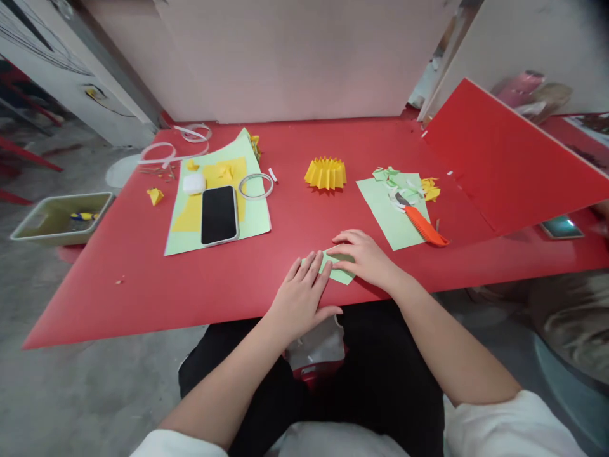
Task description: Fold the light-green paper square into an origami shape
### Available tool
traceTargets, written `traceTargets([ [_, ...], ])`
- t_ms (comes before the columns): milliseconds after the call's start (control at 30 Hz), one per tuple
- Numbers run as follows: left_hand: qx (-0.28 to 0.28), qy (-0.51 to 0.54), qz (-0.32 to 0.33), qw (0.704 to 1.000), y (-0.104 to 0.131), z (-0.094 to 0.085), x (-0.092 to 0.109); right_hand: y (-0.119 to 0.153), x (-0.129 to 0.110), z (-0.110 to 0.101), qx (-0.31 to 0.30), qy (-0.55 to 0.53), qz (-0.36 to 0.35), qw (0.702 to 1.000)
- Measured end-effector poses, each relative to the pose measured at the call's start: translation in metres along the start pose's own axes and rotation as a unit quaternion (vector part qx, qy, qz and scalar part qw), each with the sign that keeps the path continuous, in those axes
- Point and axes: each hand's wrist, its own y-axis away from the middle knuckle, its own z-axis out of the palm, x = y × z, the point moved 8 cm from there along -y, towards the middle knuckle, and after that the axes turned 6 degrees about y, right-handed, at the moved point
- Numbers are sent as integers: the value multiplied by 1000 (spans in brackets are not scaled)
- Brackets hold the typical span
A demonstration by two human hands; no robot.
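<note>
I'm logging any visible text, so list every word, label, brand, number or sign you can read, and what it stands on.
No readable text.
Green paper at the left hand and right hand: no writing visible.
Phone: dark screen, nothing to read.
Knife: no lettering can be made out.
Lit screen at far right: too blurred to read.

Black-screened rectangular phone: no legible text
Orange plastic-handled cutter: no legible lettering
Elsewhere: nothing readable
</note>
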Motion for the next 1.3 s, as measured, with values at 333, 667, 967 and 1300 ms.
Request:
traceTargets([
  [333,-5,18,9,1000,0,-4,0,11,17,10,-33,-3,31,999],
  [667,0,40,14,999,0,-6,-3,14,20,12,-74,-34,48,996],
  [967,-11,21,18,1000,0,-3,-2,14,16,9,-90,-13,55,994],
  [1300,-14,-4,18,1000,-1,-4,3,24,26,5,-94,18,79,992],
])
